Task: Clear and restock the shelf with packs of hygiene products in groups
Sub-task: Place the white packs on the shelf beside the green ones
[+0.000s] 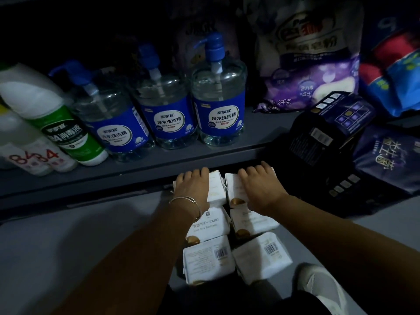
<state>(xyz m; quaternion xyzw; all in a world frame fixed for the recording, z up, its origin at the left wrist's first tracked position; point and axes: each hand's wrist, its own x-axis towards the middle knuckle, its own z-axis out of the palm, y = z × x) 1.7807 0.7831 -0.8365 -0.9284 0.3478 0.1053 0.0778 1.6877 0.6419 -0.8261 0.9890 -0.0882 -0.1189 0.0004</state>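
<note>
Both hands are down on the far pair of white packs: left hand lies palm-down on the far left pack, fingers bent over its far edge, and right hand does the same on the far right pack. Whether the fingers really clamp or only drape I can't tell, since the fingertips drop out of sight behind the edges. Biggest thing first: the grey shelf above holds pump bottles, a green-and-white disinfectant bottle and a purple detergent bag; its front lip sits right over the fingertips, and the space under it is too dark to read. The packs form two columns running from the shelf lip back toward the person, three rows visible, with the near packs showing barcodes. A dark carton stands just beside the right column. My read: this is the group move, either sliding the two rows in under the shelf or drawing them out. To do it well, keep both palms flat and press evenly so the columns travel together and stay square; soft wrapped packs will buckle or fan if only one side is driven. Keep knuckles low to clear the lip, and hold the right column off the carton so it doesn't snag.
</note>
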